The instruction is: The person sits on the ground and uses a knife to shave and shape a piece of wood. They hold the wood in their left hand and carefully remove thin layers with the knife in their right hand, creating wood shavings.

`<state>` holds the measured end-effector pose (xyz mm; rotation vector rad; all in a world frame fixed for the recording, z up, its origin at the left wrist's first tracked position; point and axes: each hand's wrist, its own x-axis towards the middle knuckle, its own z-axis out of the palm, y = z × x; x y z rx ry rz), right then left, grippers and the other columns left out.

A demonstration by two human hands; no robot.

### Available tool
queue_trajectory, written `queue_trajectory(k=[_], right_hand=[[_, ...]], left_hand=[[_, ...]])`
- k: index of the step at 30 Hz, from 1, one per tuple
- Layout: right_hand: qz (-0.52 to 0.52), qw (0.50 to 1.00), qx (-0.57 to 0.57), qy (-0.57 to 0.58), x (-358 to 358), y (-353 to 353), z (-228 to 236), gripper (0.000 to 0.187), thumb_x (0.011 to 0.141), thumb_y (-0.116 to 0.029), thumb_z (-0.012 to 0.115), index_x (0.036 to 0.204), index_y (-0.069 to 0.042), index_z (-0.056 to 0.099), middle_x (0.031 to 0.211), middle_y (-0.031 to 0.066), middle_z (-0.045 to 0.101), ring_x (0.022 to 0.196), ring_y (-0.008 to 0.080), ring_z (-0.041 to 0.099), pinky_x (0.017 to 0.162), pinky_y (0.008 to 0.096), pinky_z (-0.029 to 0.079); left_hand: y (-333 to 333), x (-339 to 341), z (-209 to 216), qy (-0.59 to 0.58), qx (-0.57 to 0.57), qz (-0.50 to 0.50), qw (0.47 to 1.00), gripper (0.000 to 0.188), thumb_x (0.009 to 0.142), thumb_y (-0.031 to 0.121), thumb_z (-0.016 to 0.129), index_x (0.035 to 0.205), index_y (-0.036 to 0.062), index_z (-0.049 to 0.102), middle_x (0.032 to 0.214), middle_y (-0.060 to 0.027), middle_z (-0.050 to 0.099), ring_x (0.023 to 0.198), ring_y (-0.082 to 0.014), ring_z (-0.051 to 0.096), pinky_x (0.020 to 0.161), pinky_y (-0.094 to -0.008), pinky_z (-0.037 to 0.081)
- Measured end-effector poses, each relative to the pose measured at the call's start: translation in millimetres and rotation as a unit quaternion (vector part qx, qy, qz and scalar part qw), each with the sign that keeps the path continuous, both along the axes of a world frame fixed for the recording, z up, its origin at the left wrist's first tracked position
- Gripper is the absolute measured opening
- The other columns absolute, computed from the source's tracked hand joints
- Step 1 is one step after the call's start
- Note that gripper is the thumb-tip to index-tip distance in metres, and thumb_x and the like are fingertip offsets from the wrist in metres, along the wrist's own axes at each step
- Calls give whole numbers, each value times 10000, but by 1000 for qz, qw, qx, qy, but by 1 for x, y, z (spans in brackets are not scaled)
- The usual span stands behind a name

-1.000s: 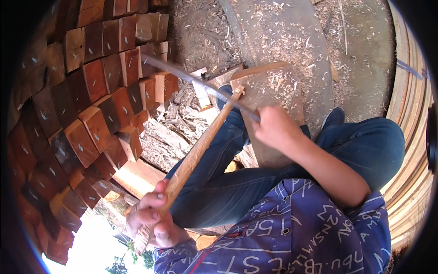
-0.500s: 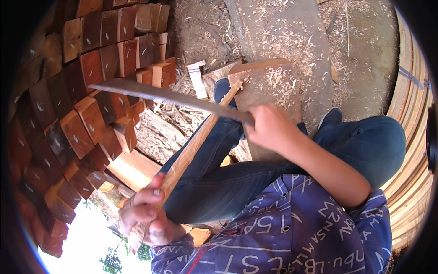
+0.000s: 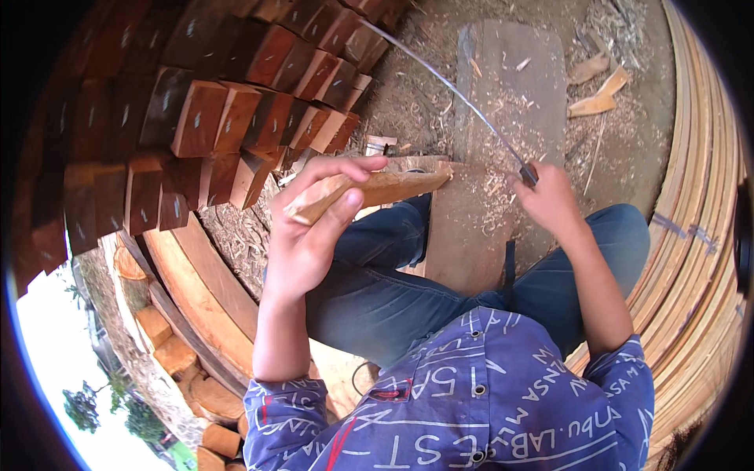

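Note:
My left hand (image 3: 302,228) is wrapped round the near end of a pale, rough-hewn wooden stick (image 3: 393,189). Thumb and fingers press on opposite sides of it. The stick slants away to the right, its far tip at the edge of a wooden block (image 3: 463,235) between my legs; whether they touch I cannot tell. To the right, my right hand (image 3: 550,206) grips the dark handle of a machete (image 3: 467,102). Seen nearly edge-on, its long thin blade reaches up and left, apart from the stick.
Stacked reddish-brown wood blocks (image 3: 204,118) rise at the left. Long pale boards (image 3: 683,228) are piled at the right. A plank (image 3: 510,86) strewn with shavings lies ahead, with wood offcuts (image 3: 601,94) beside it. Cut logs (image 3: 212,396) lie at the lower left.
My left hand has risen, lifting the stick's near end, so the stick looks shorter. My right hand has moved right, swinging the machete from across the stick to beyond it.

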<state>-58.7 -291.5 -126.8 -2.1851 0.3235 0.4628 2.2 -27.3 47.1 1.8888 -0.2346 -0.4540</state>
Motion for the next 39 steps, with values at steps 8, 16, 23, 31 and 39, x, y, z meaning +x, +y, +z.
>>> queue_trajectory(k=[8, 16, 23, 31, 39], right_hand=[[-79, 965, 248, -18, -82, 60, -6, 501, 966, -465, 439, 703, -43, 501, 492, 5, 447, 365, 101, 436, 342, 257, 350], [-72, 962, 258, 59, -101, 100, 48, 492, 975, -473, 401, 750, -46, 500, 533, 12, 452, 387, 105, 442, 364, 247, 368], [-101, 955, 268, 70, -102, 126, 73, 478, 953, -463, 474, 737, -38, 504, 534, 10, 453, 393, 103, 445, 365, 258, 380], [-145, 971, 192, 4, -110, 131, 104, 470, 966, -459, 440, 746, -46, 493, 533, 8, 451, 395, 96, 444, 361, 251, 368], [-213, 950, 225, 26, -130, 156, 93, 369, 949, -351, 528, 758, -37, 499, 560, 23, 488, 416, 109, 492, 369, 265, 409]], left_hand=[[27, -4, 1, 116, -132, -25, 984, 173, 914, 103, 556, 1076, 68, 507, 1155, -106, 565, 1177, -217, 499, 1003, -365, 373], [52, -18, 1, 32, -11, -54, 998, 264, 903, 236, 503, 1121, 96, 458, 1110, -69, 531, 1040, -155, 487, 902, -304, 380], [74, -21, -10, -90, -80, -110, 987, 169, 934, 199, 500, 955, 34, 528, 918, -40, 574, 900, -139, 529, 839, -286, 421], [74, -17, 14, -56, -209, -116, 969, 113, 877, 162, 496, 865, 49, 492, 915, -65, 576, 1035, -176, 576, 900, -318, 425], [55, -32, -20, -6, -170, -150, 974, 100, 854, 147, 517, 837, 65, 463, 807, -12, 518, 843, -113, 543, 773, -272, 420]])
